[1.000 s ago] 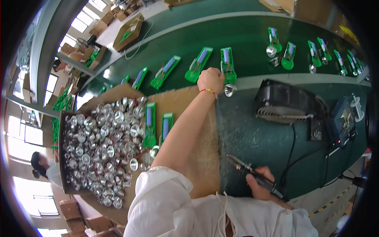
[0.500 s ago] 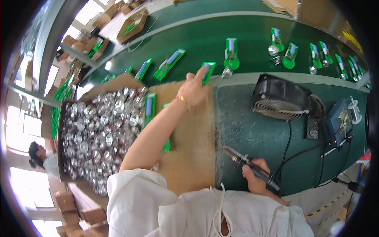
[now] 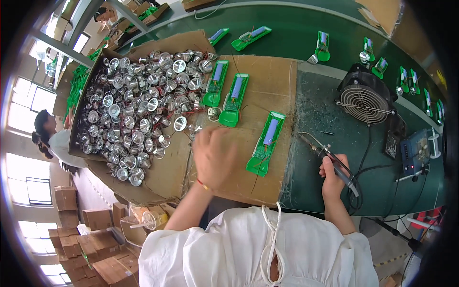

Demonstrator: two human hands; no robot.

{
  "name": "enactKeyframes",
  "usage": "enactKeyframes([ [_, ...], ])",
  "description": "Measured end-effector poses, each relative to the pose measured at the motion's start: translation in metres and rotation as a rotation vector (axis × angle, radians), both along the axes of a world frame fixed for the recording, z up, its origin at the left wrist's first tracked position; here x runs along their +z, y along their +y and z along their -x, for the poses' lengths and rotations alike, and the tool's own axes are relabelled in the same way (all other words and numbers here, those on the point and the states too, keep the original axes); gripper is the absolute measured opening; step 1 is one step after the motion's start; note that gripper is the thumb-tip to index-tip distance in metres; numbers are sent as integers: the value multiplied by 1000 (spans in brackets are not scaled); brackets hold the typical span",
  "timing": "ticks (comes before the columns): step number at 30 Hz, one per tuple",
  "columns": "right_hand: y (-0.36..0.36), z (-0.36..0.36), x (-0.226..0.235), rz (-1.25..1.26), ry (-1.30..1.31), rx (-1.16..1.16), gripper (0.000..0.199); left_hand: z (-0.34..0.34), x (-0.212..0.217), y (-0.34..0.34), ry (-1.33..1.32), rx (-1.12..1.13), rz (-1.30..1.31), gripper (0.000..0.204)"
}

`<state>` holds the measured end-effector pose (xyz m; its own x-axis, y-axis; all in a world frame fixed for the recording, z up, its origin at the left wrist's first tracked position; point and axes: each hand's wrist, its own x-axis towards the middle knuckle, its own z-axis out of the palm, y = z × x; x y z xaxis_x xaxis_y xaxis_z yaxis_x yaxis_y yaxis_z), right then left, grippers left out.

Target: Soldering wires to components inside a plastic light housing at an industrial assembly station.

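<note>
My right hand (image 3: 332,177) is closed around the dark handle of a soldering iron (image 3: 345,175). Its bent metal tip points up and left above the green bench mat. My left hand (image 3: 215,158), smeared by motion, hovers over the cardboard; whether its fingers hold anything is unclear. Just right of it lies a green plastic casing (image 3: 266,143) with a lilac battery, a small circuit board and loose wires. Two similar casings, a middle one (image 3: 234,99) and a left one (image 3: 215,83), lie farther off. A silvery reflector cup (image 3: 214,114) rests between them.
A carton (image 3: 79,129) heaped with wired reflector cups stands at the left. Beyond the bench, a green belt (image 3: 287,28) carries several casings. On the right stand a black fan (image 3: 366,98) and a blue soldering station (image 3: 415,150) with cables. A person (image 3: 52,134) is at far left.
My left hand has come back from the belt's edge toward me. The casing it was touching there now lies on the cardboard. The view has shifted; the right hand still grips the soldering iron.
</note>
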<state>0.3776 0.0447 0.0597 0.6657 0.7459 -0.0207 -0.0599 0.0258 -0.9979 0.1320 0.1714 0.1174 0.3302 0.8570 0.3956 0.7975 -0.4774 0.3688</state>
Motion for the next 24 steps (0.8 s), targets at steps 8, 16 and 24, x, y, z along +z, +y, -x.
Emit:
enactKeyframes([
  [8, -10, 6, -6, -52, -1, 30, 16, 39, -37, 22, 363, -66, -277, 8],
  [16, -29, 31, 24, -107, 5, 189, 18, 16, -4, -18, -178, -230, 136, 9],
  [24, -32, 51, 18, -65, -231, 304, 19, 6, -27, -31, -318, -127, 379, 14],
])
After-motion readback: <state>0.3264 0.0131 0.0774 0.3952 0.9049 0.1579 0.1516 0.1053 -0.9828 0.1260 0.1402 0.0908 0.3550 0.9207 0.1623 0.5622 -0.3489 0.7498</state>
